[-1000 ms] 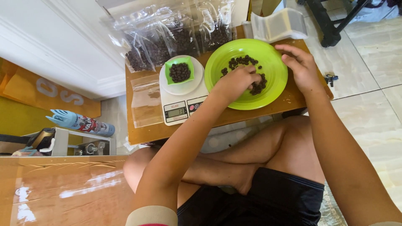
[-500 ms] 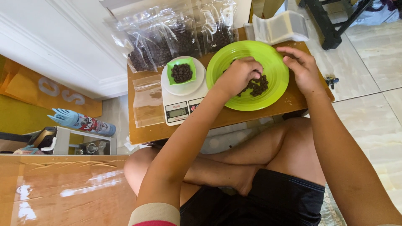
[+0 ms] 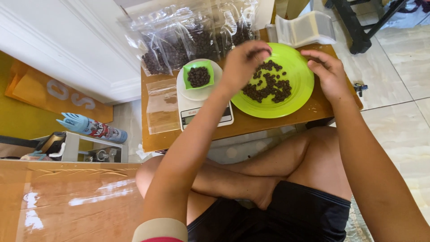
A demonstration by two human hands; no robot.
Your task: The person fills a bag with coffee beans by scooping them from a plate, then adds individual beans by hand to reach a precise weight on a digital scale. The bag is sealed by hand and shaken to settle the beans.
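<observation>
The person sits cross-legged on the floor at a low wooden desk, so everything on it lies within easy arm's reach. The left hand hangs over the upper left part of the lime-green plate, fingers drawn narrowly together as if pinching a few of the dark beans; whether any bean sits between the fingertips I cannot tell, since the back of the hand hides them. The right hand rests at the plate's right rim with its fingers loosely curled and holding nothing, seemingly steadying the plate so it does not slide. The beans lie scattered in the middle of the plate, spread thin enough to be picked singly. Just left of the plate stands a white kitchen scale carrying a small green dish already partly filled with beans, close by so the hand travels only a short way. Clear bags of beans lean at the back edge, an empty clear bag lies flat beside the scale, and a stack of unused bags sits at the far right corner.
</observation>
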